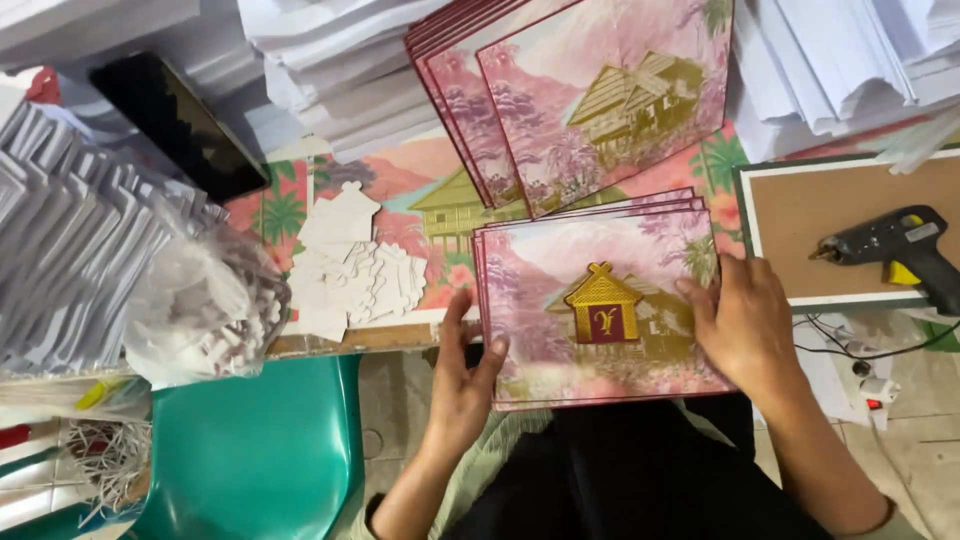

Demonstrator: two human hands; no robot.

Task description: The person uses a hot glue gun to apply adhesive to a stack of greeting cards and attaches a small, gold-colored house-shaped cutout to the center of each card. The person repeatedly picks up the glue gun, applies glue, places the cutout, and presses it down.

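Near centre, over our lap, we hold a small stack of pink printed cards (600, 300) between both hands. Top card shows a gold house emblem with a dark red panel, on a pink landscape print. Left hand (462, 385) grips the stack's left edge: thumb on the top face, fingers curled under, clamped on the stack. Right hand (745, 320) lies on the right edge, fingers flat on top of the card, palm wrapping the side; also closed on the stack. The stack's far edge reaches over the table edge, its near part hangs above our dark clothing.

Far centre: a second stack of the same pink cards (580, 90), fanned and tilted, no emblem on them, lying on a printed sheet with green palms and a yellow house (440, 200). Left of that, a pile of white house-shaped cutouts (350, 265). Further left, a clear plastic bag (205, 310) with more white pieces, and rows of folded white card (70, 250). A dark phone (180, 125) lies far left on stacked white paper.

Right side: a glue gun (895, 250), black with yellow trim, rests on a brown board with a green frame (800, 215), well apart from our right hand. White paper stacks (840, 60) sit far right. A teal plastic chair (255, 450) stands near left.
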